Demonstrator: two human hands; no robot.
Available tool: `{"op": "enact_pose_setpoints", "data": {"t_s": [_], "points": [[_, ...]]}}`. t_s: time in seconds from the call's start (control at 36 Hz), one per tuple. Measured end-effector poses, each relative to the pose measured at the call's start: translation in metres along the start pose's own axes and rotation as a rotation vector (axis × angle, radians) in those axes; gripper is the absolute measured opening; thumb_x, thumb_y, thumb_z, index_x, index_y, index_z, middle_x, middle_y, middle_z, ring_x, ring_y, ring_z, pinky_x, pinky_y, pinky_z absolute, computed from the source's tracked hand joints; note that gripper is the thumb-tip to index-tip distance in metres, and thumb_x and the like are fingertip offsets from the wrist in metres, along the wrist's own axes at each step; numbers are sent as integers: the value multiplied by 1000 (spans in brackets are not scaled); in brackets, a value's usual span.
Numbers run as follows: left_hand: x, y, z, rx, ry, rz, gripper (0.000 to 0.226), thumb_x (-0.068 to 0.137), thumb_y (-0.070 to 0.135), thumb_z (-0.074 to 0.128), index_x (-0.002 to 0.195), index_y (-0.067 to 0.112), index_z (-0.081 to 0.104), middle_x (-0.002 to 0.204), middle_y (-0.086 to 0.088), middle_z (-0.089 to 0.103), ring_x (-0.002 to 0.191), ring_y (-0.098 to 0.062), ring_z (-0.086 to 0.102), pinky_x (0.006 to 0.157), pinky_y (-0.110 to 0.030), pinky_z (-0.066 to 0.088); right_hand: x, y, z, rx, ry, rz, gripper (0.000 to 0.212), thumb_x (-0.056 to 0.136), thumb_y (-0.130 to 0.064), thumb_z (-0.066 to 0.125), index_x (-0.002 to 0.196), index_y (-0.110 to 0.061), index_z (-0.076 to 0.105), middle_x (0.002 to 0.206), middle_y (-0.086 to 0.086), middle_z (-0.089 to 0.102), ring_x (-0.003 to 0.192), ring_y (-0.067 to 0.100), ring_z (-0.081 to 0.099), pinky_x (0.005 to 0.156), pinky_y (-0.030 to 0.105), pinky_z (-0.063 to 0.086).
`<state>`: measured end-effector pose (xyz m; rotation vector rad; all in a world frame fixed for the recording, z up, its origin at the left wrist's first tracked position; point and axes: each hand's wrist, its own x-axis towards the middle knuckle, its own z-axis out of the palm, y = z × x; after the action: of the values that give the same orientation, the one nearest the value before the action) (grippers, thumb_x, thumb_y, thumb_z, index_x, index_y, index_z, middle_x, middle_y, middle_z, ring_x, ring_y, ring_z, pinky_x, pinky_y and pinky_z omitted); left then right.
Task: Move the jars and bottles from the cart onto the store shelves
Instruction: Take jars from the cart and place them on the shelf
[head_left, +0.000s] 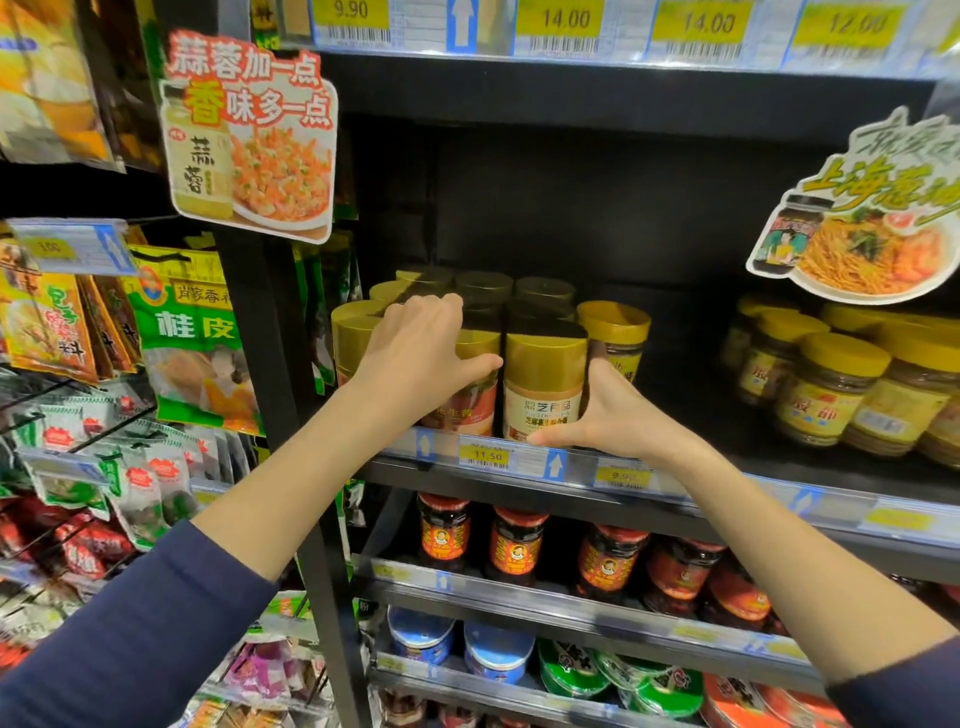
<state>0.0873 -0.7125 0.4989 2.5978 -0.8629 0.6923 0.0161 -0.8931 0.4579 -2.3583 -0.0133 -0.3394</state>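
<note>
Several gold-lidded jars stand in rows on the black middle shelf (519, 475). My left hand (421, 358) wraps over the top and side of a front jar with a red label (470, 410). Right beside it stands a gold-lidded jar with a tan label (543, 384); my right hand (608, 410) grips it from its right side, thumb along the base at the shelf edge. Both jars rest on the shelf. The cart is out of view.
Further yellow-lidded jars (831, 389) fill the right of the same shelf, with a dark gap between the two groups. Red-labelled chilli jars (517, 545) stand one shelf down. Hanging spice packets (192, 332) crowd the left rack. Cardboard promo signs (249, 135) jut out beside the shelf.
</note>
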Motion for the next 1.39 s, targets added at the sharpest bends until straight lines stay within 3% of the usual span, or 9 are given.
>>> {"op": "enact_pose_setpoints", "data": {"t_s": [0.28, 0.56, 0.67, 0.75, 0.86, 1.03, 1.11, 1.19, 1.39], "points": [[0, -2, 4, 0, 15, 24, 62, 85, 54, 56, 126, 8, 50, 112, -9, 61, 105, -23, 56, 78, -27, 36, 4, 7, 6, -91, 31, 19, 86, 61, -32, 86, 133, -17, 41, 132, 0, 51, 120, 15, 52, 95, 29, 48], [-1, -5, 5, -8, -6, 24, 67, 83, 58, 56, 128, 9, 47, 112, -8, 60, 102, -24, 57, 74, -29, 39, 6, 6, 5, -50, -4, 83, 75, 62, -30, 85, 127, -16, 51, 125, 4, 60, 115, 18, 57, 95, 36, 51], [-3, -6, 3, -20, -36, 33, 72, 82, 59, 57, 133, 9, 42, 120, -9, 58, 108, -26, 55, 81, -33, 44, 4, 1, 3, -7, -22, 102, 70, 66, -27, 83, 127, -17, 50, 124, 3, 61, 112, 17, 58, 94, 37, 52], [-7, -6, 0, -40, -73, 43, 79, 82, 57, 58, 140, 10, 35, 133, -9, 51, 120, -26, 50, 94, -36, 42, 0, -6, -5, 55, -26, 196, 72, 68, -36, 80, 129, -19, 46, 125, 1, 59, 107, 17, 59, 83, 36, 57], [-19, -6, -9, -73, -78, 50, 84, 81, 54, 61, 146, 12, 26, 147, -9, 39, 133, -26, 39, 105, -40, 35, -8, -19, -20, 71, 42, 257, 82, 73, -37, 76, 138, -13, 33, 136, 4, 46, 119, 22, 51, 89, 42, 54], [-54, -2, -29, -92, -83, 79, 83, 83, 47, 64, 147, 12, 25, 152, -8, 33, 139, -23, 32, 111, -40, 30, -42, -33, -37, -19, 95, 136, 95, 60, -53, 75, 139, -17, 35, 133, 5, 50, 118, 21, 53, 93, 41, 53], [-76, 2, -36, -97, -96, 95, 74, 82, 47, 64, 142, 17, 33, 143, -5, 44, 132, -24, 41, 104, -45, 40, -64, -35, -39, -167, 106, 44, 81, 74, -41, 74, 139, -16, 32, 136, 8, 48, 123, 22, 48, 100, 32, 42], [-107, 11, -42, -52, -119, 104, 74, 86, 44, 61, 146, 16, 28, 150, -4, 36, 139, -22, 32, 108, -43, 34, -92, -37, -36, -255, 69, -15, 77, 77, -32, 74, 138, -12, 32, 139, 9, 45, 126, 23, 45, 97, 29, 38], [-180, 29, -52, 16, -279, 108, 77, 87, 47, 58, 149, 19, 20, 156, -1, 25, 140, -22, 31, 109, -40, 32, -157, -36, -18, -446, -60, -42, 89, 78, -32, 73, 147, -9, 20, 150, 13, 33, 136, 27, 35, 108, 35, 32]]}}
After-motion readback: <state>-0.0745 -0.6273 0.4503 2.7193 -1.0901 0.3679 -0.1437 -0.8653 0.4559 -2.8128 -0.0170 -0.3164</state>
